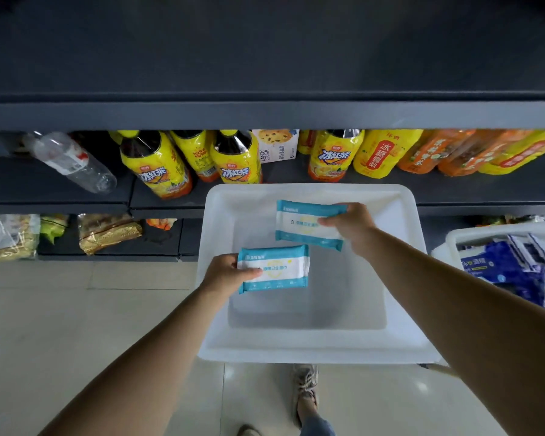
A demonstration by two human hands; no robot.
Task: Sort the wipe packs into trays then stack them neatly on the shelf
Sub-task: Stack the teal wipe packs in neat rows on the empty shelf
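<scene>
A white tray [315, 344] sits in front of me below the shelf, with nothing lying on its floor. My left hand [227, 272] grips a teal-and-white wipe pack [280, 269] by its left end, over the tray's near left part. Over the far middle of the tray, my right hand [350, 225] pinches a second teal-and-white wipe pack [299, 223] by its right end. Both packs lie flat, print side up. A second white tray [472, 236] at the right edge holds several dark blue wipe packs [507, 265].
The dark shelf [271, 116] spans the top. The shelf below it carries yellow iced-tea bottles [158, 168], a clear bottle [73, 162] lying down, a biscuit box [276, 144] and orange bottles [438, 152]. Snack bags [107, 231] lie lower left. My shoe [306, 391] stands on the tiled floor.
</scene>
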